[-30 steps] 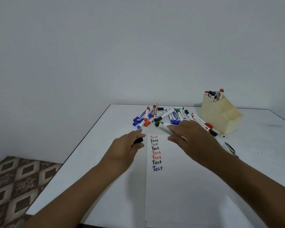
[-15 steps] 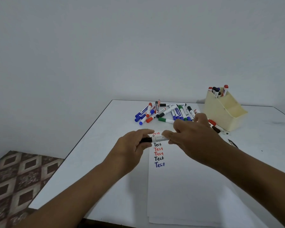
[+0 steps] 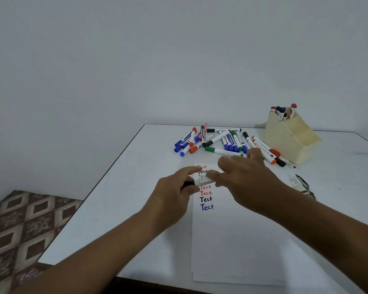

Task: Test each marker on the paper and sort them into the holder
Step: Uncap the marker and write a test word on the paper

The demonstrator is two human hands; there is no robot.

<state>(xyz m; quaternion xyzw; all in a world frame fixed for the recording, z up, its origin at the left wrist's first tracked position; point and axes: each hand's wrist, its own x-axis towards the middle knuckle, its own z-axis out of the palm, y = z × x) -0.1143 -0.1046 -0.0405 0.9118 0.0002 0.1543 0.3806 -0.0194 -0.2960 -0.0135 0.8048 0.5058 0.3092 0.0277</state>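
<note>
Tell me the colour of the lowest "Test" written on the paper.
Blue. The lowest "Test" on the paper shows clearly in the head view.

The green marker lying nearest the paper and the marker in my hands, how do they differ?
The green marker lies untouched on the table; the black-capped marker is held above the paper, left hand at its cap end, right hand on its barrel. Caps differ: green versus black. Both have white barrels and lie roughly crosswise.
</note>
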